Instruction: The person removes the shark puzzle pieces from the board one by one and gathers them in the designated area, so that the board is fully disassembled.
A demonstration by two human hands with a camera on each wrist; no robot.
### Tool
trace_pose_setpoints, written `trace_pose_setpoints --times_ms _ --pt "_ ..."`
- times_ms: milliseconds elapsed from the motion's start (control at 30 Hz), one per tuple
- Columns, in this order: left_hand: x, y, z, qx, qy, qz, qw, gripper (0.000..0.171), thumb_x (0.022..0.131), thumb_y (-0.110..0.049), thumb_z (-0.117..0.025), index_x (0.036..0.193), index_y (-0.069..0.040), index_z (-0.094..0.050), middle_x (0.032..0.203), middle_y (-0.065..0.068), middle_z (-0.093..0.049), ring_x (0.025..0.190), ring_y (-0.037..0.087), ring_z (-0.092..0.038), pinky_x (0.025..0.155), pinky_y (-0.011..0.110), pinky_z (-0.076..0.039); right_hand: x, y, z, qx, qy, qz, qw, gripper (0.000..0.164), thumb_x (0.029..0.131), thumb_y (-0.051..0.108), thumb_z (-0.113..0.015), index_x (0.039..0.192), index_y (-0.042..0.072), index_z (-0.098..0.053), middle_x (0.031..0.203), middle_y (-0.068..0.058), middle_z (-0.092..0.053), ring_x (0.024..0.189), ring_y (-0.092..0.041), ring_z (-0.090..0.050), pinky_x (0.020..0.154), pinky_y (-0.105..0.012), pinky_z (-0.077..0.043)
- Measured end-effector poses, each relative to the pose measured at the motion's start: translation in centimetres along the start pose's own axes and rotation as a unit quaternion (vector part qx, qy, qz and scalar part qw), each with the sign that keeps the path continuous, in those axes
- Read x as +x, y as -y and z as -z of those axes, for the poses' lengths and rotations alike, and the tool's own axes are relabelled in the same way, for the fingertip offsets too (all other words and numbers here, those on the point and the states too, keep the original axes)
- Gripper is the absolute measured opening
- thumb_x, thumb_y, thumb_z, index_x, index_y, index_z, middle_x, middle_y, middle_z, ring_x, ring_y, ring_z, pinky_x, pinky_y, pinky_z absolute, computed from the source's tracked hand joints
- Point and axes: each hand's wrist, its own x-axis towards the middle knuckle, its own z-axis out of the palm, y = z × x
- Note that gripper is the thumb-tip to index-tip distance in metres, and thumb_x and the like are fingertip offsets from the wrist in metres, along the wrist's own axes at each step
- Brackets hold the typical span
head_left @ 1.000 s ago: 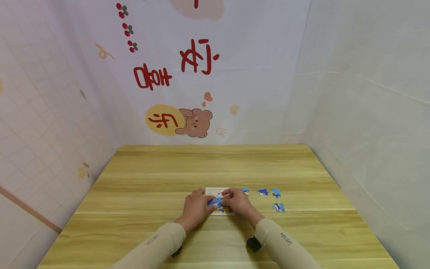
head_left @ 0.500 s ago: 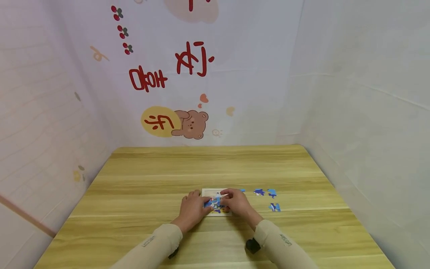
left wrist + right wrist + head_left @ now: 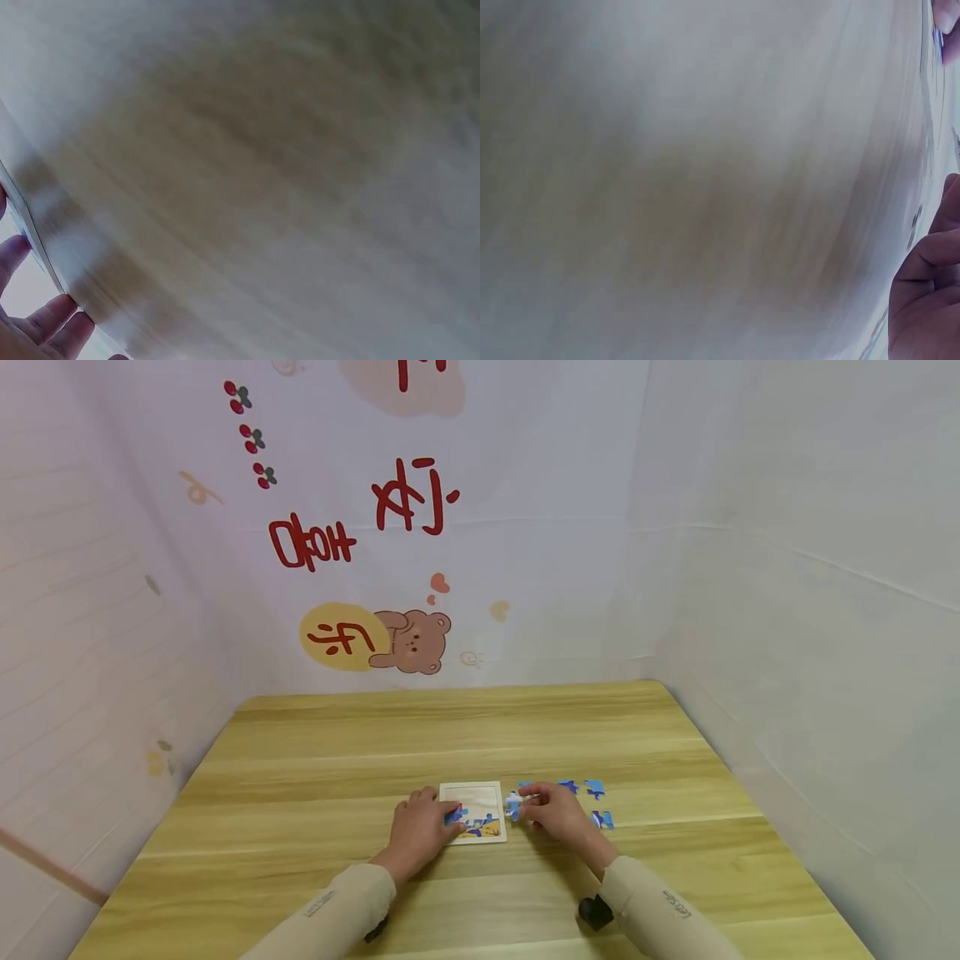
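A small jigsaw tray with a pale rim lies on the wooden table, with joined blue and yellow pieces along its lower part. My left hand holds the tray's left side, thumb and index finger reaching over the rim. Fingertips show at the tray's edge in the left wrist view. Just right of the tray, my right hand pinches a light blue jigsaw piece between thumb and fingers. The right wrist view shows curled fingers at its edge; the piece is out of sight there.
Loose jigsaw pieces lie right of the tray: one at the upper right, another below it, and others partly behind the right hand. White cloth walls stand around the table.
My right hand has moved right, off the tray, taking the light blue piece with it and uncovering more of the tray. The left hand stays at the tray's left side. The head view has shifted slightly.
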Motion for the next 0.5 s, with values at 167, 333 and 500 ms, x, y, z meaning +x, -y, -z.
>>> trace_pose_setpoints --times_ms 167,333,500 --pt "0.0 0.0 -0.1 0.001 0.003 0.005 1.0 0.042 0.087 -0.041 -0.075 0.121 -0.017 -0.074 0.127 0.018 -0.059 0.114 0.038 -0.054 0.088 0.06 -0.042 -0.5 -1.1 2.1 -0.013 -0.003 -0.005 1.0 0.025 0.09 0.0 -0.069 0.114 -0.004 -0.066 0.084 -0.006 -0.067 0.063 -0.019 -0.06 0.059 -0.031 -0.053" --pt "0.1 -0.2 -0.1 -0.003 0.003 0.008 1.0 0.042 0.087 -0.041 -0.075 0.121 -0.016 -0.074 0.126 0.019 -0.059 0.112 0.039 -0.054 0.088 0.061 -0.042 -1.3 -2.0 4.3 -0.025 -0.019 -0.009 0.999 0.027 0.089 -0.001 -0.07 0.114 -0.008 -0.065 0.082 -0.007 -0.068 0.061 -0.02 -0.059 0.058 -0.032 -0.052" --pt "0.3 -0.3 -0.3 -0.002 0.002 0.004 1.0 0.042 0.087 -0.042 -0.075 0.121 -0.017 -0.074 0.126 0.019 -0.059 0.113 0.039 -0.054 0.088 0.061 -0.042 -1.4 -3.0 6.0 -0.039 -0.041 -0.029 0.998 0.026 0.088 -0.001 -0.07 0.114 -0.005 -0.067 0.085 -0.006 -0.069 0.065 -0.018 -0.06 0.059 -0.032 -0.053"
